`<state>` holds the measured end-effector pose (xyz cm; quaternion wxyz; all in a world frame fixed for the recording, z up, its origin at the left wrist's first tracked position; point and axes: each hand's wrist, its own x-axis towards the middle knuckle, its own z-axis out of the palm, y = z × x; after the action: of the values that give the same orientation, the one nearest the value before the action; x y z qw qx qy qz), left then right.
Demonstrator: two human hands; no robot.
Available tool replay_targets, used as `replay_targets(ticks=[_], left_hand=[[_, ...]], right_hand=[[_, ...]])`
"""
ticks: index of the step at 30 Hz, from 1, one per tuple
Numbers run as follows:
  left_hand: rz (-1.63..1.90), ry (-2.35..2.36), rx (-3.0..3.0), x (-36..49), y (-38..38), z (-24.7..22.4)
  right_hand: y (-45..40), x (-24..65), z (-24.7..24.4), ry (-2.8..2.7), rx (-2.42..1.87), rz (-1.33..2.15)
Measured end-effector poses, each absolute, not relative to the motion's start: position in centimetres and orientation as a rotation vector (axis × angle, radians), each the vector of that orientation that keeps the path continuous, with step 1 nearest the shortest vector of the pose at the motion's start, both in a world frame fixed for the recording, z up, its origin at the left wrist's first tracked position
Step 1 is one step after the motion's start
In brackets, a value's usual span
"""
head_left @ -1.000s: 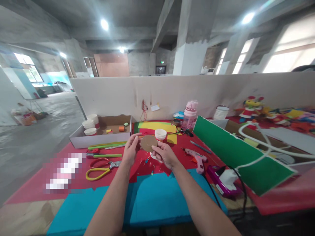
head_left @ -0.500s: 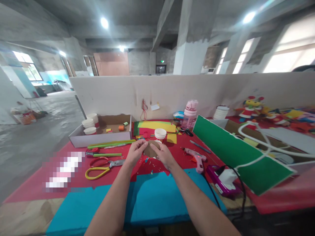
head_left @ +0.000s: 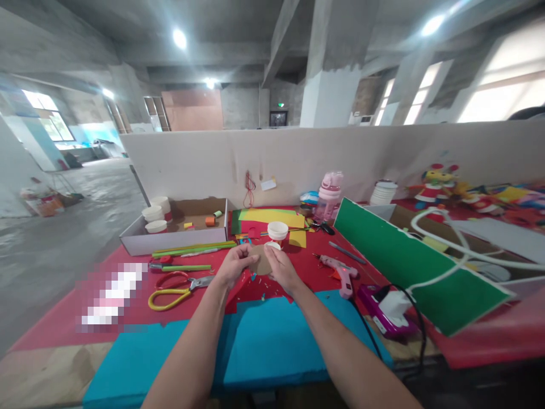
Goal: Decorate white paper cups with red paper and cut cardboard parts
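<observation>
Between my two hands is a rounded piece of brown cardboard, held above the red table cover. My left hand pinches its left edge with thumb and fingers. On the opposite edge, my right hand grips it with the thumb on top. Just beyond the hands stands a white paper cup, and the rim of another cup shows partly behind my right fingers. Scissors with red and yellow handles lie to the left. A pink glue gun rests to the right, its cord running toward me.
A shallow box holds cups at the back left. Green strips lie before it. A green panel leans right, beside a purple power strip. Blue foam covers the front edge. A pink bottle stands behind.
The cardboard has turned slightly and more of its face shows. My right fingers have shifted over its top edge, while the left grip has moved a little.
</observation>
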<state>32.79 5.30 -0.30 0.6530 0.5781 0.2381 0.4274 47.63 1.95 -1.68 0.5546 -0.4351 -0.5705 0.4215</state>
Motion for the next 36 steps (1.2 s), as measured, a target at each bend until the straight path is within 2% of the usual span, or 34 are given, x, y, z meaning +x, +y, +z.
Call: replay_targets(ticks=[21,25,31,36], left_hand=[[1.045,0.663,1.251,34.4,4.7,-0.8],[1.045,0.703,1.247,34.7,4.6,-0.6],[0.976,0.488,1.233,33.8,4.4,0.3],[0.991,0.55,1.306,33.6,4.8,-0.1]], right_hand=[[1.4,47.6,-1.0,-1.197,-0.986,1.189],[1.5,47.4,-1.0,-1.19,-0.983,1.106],[1.8,47.8,-0.9,-1.093,-0.975,0.995],[2.0,48.0,-1.4,-1.206,-0.994,0.966]])
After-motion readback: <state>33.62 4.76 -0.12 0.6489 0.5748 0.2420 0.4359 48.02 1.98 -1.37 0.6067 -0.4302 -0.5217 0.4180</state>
